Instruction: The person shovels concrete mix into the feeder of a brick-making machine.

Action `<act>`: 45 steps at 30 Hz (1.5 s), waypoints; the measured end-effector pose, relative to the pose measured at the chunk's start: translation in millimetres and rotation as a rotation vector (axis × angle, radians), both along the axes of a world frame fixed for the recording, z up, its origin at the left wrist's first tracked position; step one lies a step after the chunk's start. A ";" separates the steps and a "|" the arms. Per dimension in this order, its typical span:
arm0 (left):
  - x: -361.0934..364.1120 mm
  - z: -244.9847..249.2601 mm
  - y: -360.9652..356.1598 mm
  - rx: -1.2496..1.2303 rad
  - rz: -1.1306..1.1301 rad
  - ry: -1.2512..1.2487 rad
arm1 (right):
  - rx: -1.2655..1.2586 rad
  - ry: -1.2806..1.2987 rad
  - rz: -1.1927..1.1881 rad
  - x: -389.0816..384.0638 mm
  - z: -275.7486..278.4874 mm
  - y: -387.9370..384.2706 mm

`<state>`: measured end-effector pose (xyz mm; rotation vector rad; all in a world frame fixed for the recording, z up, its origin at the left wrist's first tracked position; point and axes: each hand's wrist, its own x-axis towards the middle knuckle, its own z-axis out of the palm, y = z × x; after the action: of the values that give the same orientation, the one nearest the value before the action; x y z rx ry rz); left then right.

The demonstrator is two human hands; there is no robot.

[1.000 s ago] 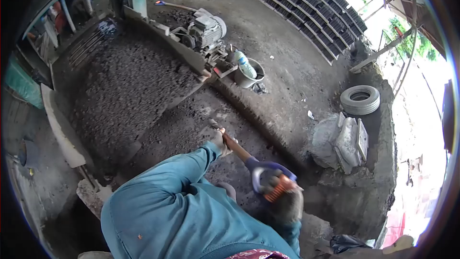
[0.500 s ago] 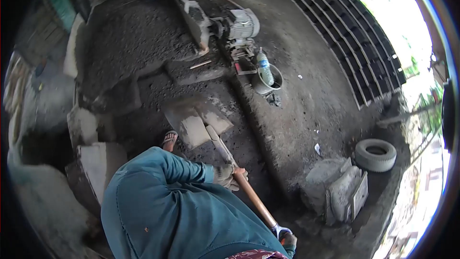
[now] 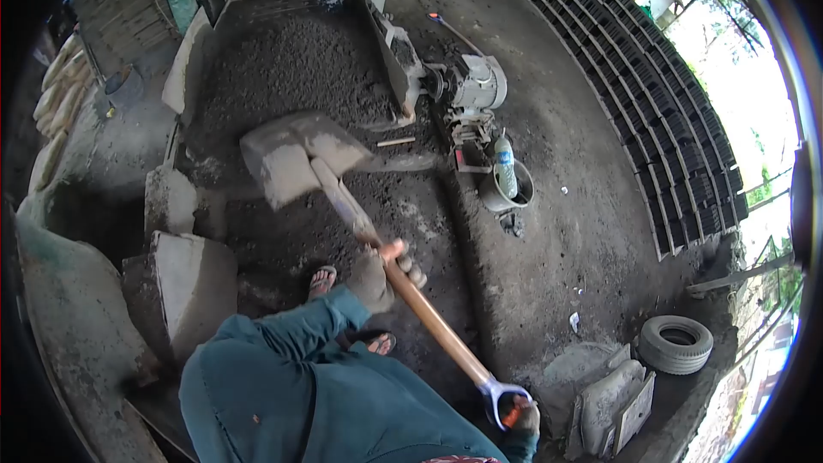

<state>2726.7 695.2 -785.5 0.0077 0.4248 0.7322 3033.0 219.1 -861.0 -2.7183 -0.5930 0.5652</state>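
A flat-bladed shovel point(image 3: 302, 153) reaches forward from my body, its blade near the front edge of a bed of dark, loose mix point(image 3: 287, 69). My left hand point(image 3: 382, 276), in a worn grey work glove with bare fingertips showing, is wrapped round the wooden shaft just behind the metal socket. At the rear end, my right hand point(image 3: 523, 416) grips the D-shaped handle, partly covered by the handle's frame. Teal cloth covers my arms and body. My sandalled feet point(image 3: 379, 343) stand on the dark floor beneath the shaft.
An electric motor point(image 3: 477, 83) sits right of the mix bed. Beside it a bucket point(image 3: 513, 191) holds a plastic bottle point(image 3: 505, 167). A raised concrete ledge runs along my right, with a tyre point(image 3: 675, 345) and slabs point(image 3: 610, 407). Racks of dark blocks point(image 3: 634, 94) stand farther right.
The shovel blade has risen off the floor and moved forward and left towards the mix bed. My left hand has gone forward with the shaft; my right hand keeps the handle.
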 end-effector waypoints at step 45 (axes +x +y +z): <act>39.2 -2.8 32.9 -0.066 -0.291 -0.021 | 0.679 0.476 -0.449 -94.9 86.2 82.6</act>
<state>2766.0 728.1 -788.4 -0.0003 0.4172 0.4310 2938.1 301.7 -774.9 -1.8917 -0.0213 0.6961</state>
